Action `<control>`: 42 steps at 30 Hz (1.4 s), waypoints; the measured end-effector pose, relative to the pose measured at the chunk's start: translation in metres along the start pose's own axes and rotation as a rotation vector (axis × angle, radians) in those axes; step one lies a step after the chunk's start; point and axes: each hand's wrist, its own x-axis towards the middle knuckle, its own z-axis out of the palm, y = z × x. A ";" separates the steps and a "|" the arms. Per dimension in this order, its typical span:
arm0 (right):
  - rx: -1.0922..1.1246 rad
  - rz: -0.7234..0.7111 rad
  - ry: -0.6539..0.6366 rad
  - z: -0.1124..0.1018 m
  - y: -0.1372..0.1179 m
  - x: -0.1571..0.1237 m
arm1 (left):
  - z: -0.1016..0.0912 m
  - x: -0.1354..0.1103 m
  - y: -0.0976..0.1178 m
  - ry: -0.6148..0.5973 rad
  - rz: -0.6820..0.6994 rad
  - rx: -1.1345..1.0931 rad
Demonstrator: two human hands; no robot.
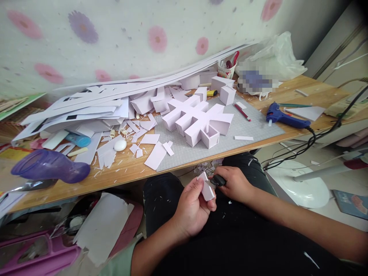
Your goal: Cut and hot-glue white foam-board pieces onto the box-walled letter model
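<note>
My left hand (193, 209) pinches a small piece of white foam board (207, 189) between thumb and fingers, above my lap. Close on its right, my right hand (234, 184) is wrapped round the black handle of a utility knife (218, 180). The knife points toward the board's edge; its blade is too small to make out clearly. On the table just beyond both hands stands a white foam-board model (191, 119) with several box-shaped arms, resting on a grey cutting mat (172, 155).
A blue glue gun (287, 117) lies at the table's right, its cable trailing off the edge. A red pencil (243, 112) lies on the mat. White sheets (94, 101) and scraps crowd the left, near a purple container (51, 166). Behind stands a cup of tools (226, 72).
</note>
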 end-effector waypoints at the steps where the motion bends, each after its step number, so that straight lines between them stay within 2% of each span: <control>1: -0.006 0.006 0.002 0.001 0.001 0.000 | -0.001 0.000 -0.001 -0.001 -0.005 -0.009; 12: -0.031 -0.021 -0.003 0.005 0.001 0.002 | -0.006 0.003 -0.004 -0.001 0.041 0.031; 19: -0.031 -0.033 0.026 0.006 -0.001 0.004 | -0.008 0.003 -0.006 -0.098 0.037 0.077; 25: -0.036 0.016 0.026 0.013 0.007 0.003 | -0.011 0.001 -0.010 -0.110 0.024 0.055; 31: -0.016 0.011 -0.027 0.008 0.000 0.003 | -0.017 0.003 -0.012 -0.134 0.037 0.071; 34: -0.005 0.051 -0.054 0.009 -0.001 0.004 | -0.019 0.004 -0.012 -0.144 0.024 0.081; 39: 0.025 0.175 -0.111 0.023 0.012 0.004 | -0.020 0.003 -0.013 -0.054 -0.013 0.023; 42: 0.069 0.288 -0.129 0.035 0.026 0.003 | -0.018 0.001 -0.014 -0.099 -0.005 0.052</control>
